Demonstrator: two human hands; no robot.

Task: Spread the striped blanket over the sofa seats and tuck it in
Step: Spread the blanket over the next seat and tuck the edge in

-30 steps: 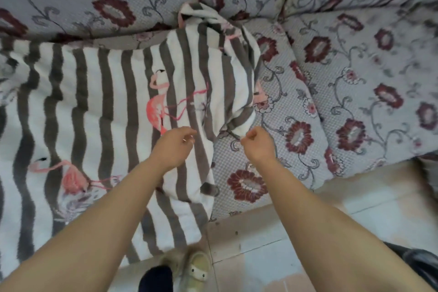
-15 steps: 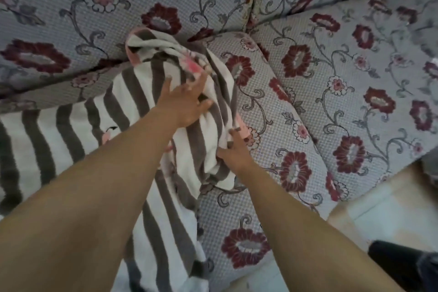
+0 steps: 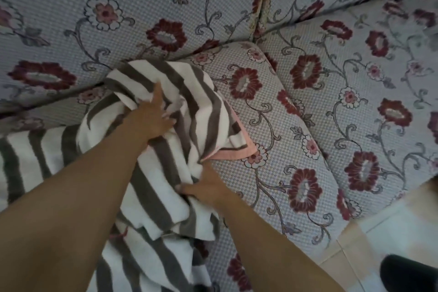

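Note:
The grey-and-white striped blanket (image 3: 166, 173) with a pink border lies bunched over the left sofa seat (image 3: 272, 106), its right edge folded back in a heap. My left hand (image 3: 151, 118) grips a bunched fold near the top of the heap, close to the crease under the backrest. My right hand (image 3: 206, 188) holds the blanket's lower right edge, fingers tucked into the fabric. Both forearms reach in from the bottom of the view. The floral seat shows bare to the right of the heap.
The floral backrest (image 3: 142, 7) runs along the top. A second seat cushion (image 3: 369, 106) lies to the right across a gap. Pale floor tiles (image 3: 391, 232) show at the lower right, with a dark object (image 3: 412, 272) at the corner.
Both hands went forward from the front edge to the bunched corner and took hold of it. The heap has been pulled lower and right, showing its pink border. The view moved closer.

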